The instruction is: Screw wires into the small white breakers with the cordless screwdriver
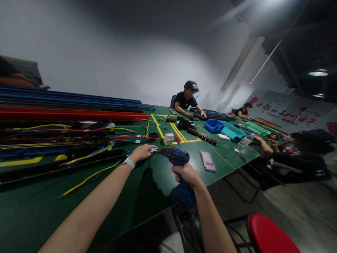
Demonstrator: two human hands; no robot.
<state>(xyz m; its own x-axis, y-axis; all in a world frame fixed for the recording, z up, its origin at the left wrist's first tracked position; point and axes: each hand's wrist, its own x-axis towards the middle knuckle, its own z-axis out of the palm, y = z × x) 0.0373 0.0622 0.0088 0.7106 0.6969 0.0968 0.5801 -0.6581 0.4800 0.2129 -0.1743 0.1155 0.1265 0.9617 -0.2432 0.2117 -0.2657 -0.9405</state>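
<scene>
My right hand [187,173] is wrapped round the grip of a blue cordless drill [177,165], whose nose points left over the green table [147,189]. My left hand [142,152], with a white band on the wrist, is closed on a small blue-tipped piece [153,150] at the drill's front end. Both hands hover just above the table near its front edge.
Long red, blue and black rails [71,114] with coloured wires lie at the left. A white breaker [168,138] sits in a yellow-taped square. Blue and teal bins [223,128] stand further right. Other people sit round the table. A red stool [268,235] is at lower right.
</scene>
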